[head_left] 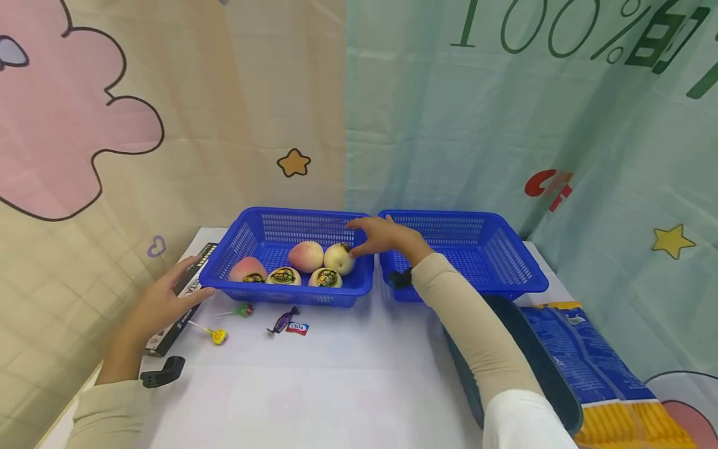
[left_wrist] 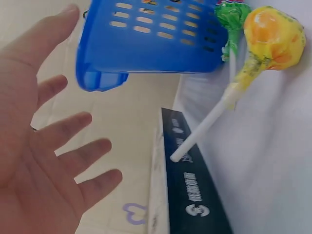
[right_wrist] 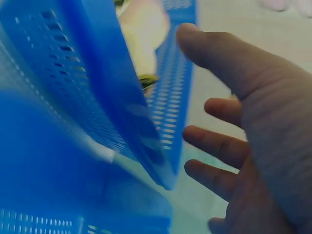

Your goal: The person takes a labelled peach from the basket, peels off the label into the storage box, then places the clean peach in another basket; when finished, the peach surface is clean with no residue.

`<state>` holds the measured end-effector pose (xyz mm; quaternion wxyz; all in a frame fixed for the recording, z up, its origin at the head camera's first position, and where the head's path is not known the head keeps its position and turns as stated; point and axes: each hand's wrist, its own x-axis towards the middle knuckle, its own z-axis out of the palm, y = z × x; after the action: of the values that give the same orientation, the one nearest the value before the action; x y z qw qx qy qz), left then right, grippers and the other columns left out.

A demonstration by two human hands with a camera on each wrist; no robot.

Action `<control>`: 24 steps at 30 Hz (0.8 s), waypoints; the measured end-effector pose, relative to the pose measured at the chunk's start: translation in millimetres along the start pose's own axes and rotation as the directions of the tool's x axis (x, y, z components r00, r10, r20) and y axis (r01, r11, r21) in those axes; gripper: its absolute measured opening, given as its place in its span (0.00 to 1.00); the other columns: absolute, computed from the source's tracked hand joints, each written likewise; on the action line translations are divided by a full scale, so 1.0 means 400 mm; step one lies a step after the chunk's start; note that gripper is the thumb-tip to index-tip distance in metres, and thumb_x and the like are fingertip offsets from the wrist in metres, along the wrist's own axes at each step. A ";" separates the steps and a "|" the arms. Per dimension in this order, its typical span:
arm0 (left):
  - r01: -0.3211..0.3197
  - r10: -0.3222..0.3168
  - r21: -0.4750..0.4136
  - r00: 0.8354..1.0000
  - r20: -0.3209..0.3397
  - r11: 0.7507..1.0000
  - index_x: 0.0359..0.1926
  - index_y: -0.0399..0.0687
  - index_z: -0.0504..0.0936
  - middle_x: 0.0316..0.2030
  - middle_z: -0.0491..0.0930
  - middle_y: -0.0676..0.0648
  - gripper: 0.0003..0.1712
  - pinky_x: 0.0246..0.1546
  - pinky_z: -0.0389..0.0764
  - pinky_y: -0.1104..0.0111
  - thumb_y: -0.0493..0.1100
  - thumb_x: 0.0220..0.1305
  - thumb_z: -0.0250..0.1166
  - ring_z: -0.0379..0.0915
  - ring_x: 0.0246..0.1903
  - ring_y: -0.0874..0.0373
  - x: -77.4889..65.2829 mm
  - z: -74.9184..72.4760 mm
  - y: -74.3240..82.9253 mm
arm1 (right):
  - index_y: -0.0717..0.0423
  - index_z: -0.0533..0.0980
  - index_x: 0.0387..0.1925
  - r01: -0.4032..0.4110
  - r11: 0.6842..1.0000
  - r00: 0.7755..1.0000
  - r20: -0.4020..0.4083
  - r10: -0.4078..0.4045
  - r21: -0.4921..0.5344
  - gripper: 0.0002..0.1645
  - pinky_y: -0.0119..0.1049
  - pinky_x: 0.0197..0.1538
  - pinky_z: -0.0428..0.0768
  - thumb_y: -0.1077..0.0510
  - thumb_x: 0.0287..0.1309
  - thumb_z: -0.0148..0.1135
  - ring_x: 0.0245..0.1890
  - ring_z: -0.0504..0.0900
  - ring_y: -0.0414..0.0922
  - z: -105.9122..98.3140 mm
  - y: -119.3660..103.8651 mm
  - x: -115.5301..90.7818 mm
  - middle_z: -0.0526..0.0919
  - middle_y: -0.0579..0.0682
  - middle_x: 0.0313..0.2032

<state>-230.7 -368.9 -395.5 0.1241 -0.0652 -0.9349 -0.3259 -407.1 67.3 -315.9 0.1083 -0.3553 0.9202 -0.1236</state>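
Observation:
Several pale pink and cream peaches (head_left: 305, 257), some with black and yellow stickers, lie in the left blue basket (head_left: 286, 297). My right hand (head_left: 387, 237) hovers at this basket's right end, fingers spread, thumb near the rightmost peach; in the right wrist view it holds nothing. By the left end is my left hand (head_left: 162, 299), spread with the thumb toward the basket's corner. The left wrist view shows a bare palm (left_wrist: 44, 161) beside the basket wall (left_wrist: 151, 48). Whether either hand touches the basket is unclear.
A second blue basket (head_left: 482, 290) stands to the right. In front lie yellow (head_left: 219, 337) and green (head_left: 244, 310) lollipops, a purple wrapped candy (head_left: 283, 321) and a small red-blue packet (head_left: 297, 328). A black box (head_left: 182, 315), dark tray (head_left: 541, 362) and blue-yellow bag (head_left: 594, 355) flank them.

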 end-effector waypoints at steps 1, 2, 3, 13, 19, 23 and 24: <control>-0.008 0.007 -0.034 1.000 -0.004 0.999 0.78 0.44 0.57 0.71 0.58 0.26 0.47 0.56 0.63 0.29 0.53 0.67 0.70 0.56 0.65 0.20 0.002 0.007 -0.003 | 0.48 0.63 0.75 -0.021 0.999 1.000 0.018 0.021 -0.034 0.47 0.67 0.72 0.39 0.37 0.60 0.69 0.74 0.59 0.51 0.004 -0.002 0.023 0.66 0.48 0.73; -0.015 0.014 -0.073 1.000 -0.011 0.997 0.77 0.43 0.60 0.71 0.59 0.26 0.44 0.57 0.64 0.31 0.51 0.68 0.69 0.57 0.65 0.21 0.004 0.013 -0.005 | 0.48 0.64 0.75 -0.042 0.997 0.998 0.033 0.044 -0.063 0.48 0.69 0.71 0.35 0.37 0.59 0.70 0.75 0.58 0.51 0.008 -0.004 0.042 0.66 0.48 0.73; -0.020 0.019 -0.098 1.000 -0.016 0.995 0.76 0.42 0.62 0.70 0.61 0.26 0.41 0.58 0.64 0.33 0.50 0.69 0.68 0.58 0.65 0.23 0.005 0.019 -0.007 | 0.48 0.64 0.75 -0.061 0.994 0.997 0.048 0.066 -0.085 0.49 0.68 0.71 0.34 0.36 0.58 0.70 0.75 0.58 0.51 0.014 -0.007 0.059 0.66 0.48 0.73; -0.058 0.041 -0.116 0.989 -0.144 0.992 0.63 0.42 0.78 0.61 0.76 0.34 0.26 0.55 0.76 0.73 0.46 0.68 0.69 0.69 0.63 0.56 -0.009 0.053 -0.018 | 0.46 0.68 0.72 -0.164 0.974 0.971 0.151 0.187 -0.156 0.47 0.68 0.71 0.37 0.34 0.56 0.70 0.72 0.63 0.50 0.050 -0.037 0.128 0.70 0.47 0.70; -0.100 0.067 -0.176 0.981 -0.181 0.979 0.62 0.39 0.79 0.58 0.78 0.31 0.25 0.47 0.70 0.86 0.41 0.66 0.71 0.63 0.52 0.85 -0.010 0.067 -0.038 | 0.48 0.72 0.69 -0.184 0.974 0.957 0.200 0.209 -0.134 0.44 0.72 0.69 0.34 0.36 0.54 0.72 0.68 0.68 0.52 0.061 -0.041 0.143 0.77 0.47 0.64; -0.104 0.068 -0.185 0.980 -0.189 0.977 0.62 0.39 0.78 0.59 0.77 0.32 0.26 0.46 0.70 0.85 0.39 0.65 0.71 0.65 0.51 0.84 -0.002 0.074 -0.050 | 0.48 0.73 0.68 -0.209 0.971 0.957 0.180 0.227 -0.114 0.45 0.72 0.69 0.34 0.36 0.52 0.74 0.67 0.69 0.52 0.067 -0.037 0.150 0.77 0.47 0.63; -0.099 0.063 -0.187 0.980 -0.190 0.977 0.63 0.39 0.78 0.59 0.77 0.32 0.26 0.46 0.70 0.85 0.38 0.65 0.71 0.66 0.51 0.82 0.000 0.075 -0.052 | 0.48 0.73 0.67 -0.215 0.971 0.958 0.172 0.230 -0.104 0.44 0.72 0.69 0.33 0.37 0.51 0.75 0.67 0.69 0.52 0.069 -0.036 0.151 0.78 0.47 0.62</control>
<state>-240.7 -366.4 -430.6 0.2157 -0.0853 -0.8795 -0.4155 -433.9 11.5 -344.3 0.1902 -0.2636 0.9449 -0.0385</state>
